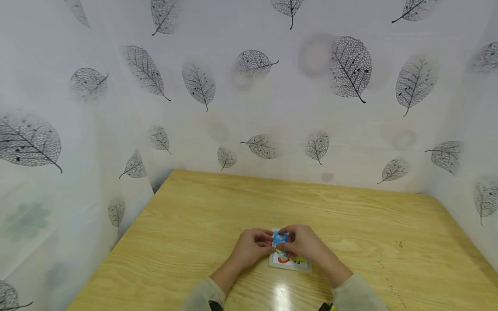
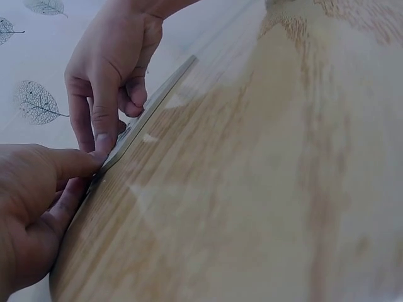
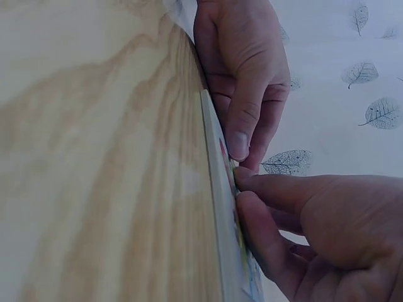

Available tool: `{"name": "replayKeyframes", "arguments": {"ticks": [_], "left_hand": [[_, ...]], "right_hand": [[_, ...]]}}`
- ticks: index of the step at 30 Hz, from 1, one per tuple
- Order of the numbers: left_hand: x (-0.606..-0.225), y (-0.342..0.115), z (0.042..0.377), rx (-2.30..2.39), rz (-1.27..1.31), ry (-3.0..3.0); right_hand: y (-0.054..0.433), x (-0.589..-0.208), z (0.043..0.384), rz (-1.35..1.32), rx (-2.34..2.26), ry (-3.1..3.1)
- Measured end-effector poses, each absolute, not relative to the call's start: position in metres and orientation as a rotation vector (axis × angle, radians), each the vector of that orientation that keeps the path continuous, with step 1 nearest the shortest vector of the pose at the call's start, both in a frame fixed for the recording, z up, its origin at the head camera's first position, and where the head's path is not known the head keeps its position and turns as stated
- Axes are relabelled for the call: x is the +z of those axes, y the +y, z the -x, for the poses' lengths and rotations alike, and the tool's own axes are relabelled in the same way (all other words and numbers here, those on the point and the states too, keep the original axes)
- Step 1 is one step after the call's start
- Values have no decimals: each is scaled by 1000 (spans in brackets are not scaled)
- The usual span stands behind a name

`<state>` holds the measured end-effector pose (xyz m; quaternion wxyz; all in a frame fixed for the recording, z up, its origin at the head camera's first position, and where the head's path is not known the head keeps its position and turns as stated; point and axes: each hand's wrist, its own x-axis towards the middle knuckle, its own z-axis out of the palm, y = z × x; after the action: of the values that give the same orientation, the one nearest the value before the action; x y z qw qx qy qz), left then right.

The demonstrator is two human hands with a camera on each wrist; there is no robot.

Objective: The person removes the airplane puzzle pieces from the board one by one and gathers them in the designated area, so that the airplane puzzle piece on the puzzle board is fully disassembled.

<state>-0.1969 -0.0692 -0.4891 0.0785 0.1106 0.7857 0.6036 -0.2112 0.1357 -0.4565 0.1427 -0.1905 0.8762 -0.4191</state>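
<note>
A small flat puzzle board [image 1: 292,266] with a pale rim lies on the table; its picture shows blue, yellow and red. My left hand [image 1: 250,248] holds the board's left edge, thumb by the picture and fingers along the side. Over the picture, my right hand [image 1: 305,244] has its thumb and fingers curled, pinching a small puzzle piece that they mostly hide. In the left wrist view the thumbs meet at the near corner of the board [image 2: 148,116]. From the right wrist, the board [image 3: 217,182] is seen edge-on, with fingertips of both hands close together on its face.
The wood-grain table [image 1: 202,207] reaches out around the board on all sides. Behind it and at both sides hangs a white curtain [image 1: 288,112] printed with dark leaves. A bright reflection shows on the tabletop near the front.
</note>
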Motion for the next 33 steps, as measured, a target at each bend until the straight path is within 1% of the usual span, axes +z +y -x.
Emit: {"name": "replayKeyframes", "arguments": {"ticks": [10, 22, 29, 33], "left_hand": [[-490, -70, 200, 1809, -355, 2352], [-490, -68, 198, 1803, -358, 2350], [-489, -70, 197, 1804, -349, 2366], [-489, -69, 196, 1814, -358, 2355]], "right_hand": [[129, -447, 218, 529, -1134, 2511], [131, -449, 222, 491, -1025, 2570], [132, -451, 223, 550, -1111, 2471], [131, -448, 223, 559, -1058, 2511]]}}
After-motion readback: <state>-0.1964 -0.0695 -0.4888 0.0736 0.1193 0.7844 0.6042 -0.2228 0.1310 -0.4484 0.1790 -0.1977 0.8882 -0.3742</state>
